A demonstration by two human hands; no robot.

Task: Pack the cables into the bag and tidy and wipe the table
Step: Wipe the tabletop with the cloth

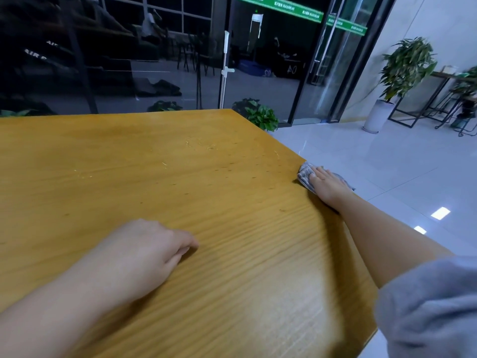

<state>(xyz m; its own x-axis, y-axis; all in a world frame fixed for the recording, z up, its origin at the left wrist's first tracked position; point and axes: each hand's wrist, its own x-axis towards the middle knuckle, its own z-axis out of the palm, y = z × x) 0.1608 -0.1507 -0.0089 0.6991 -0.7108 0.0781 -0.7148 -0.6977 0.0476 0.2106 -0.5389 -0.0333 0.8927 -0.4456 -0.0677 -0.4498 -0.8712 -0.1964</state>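
Cloth: a grey cloth [305, 174] lies bunched at the right edge of the tabletop [154, 177], partly hanging past that edge; its long axis runs roughly along the edge, from the far-left bunched end toward the near right, though most of it is hidden under the hand
Right hand: the right hand [325, 184] lies flat on the cloth, fingers straight and pointing to the far left, pressing it down; this grip is wide open and curls round nothing
Left hand: the left hand [152, 250] rests knuckles up on the near part of the tabletop, fingers loosely curled with the tips on the wood; this grip holds nothing
Tabletop: yellow wood with the grain running left to right, pale scratches and small dark specks toward the far side
Sleeve: a grey sleeve [428, 306] is pushed up on the right arm
Surroundings: potted plants [262, 117] beyond the far corner, a glass door [322, 60] behind, pale tiled floor [374, 164] to the right
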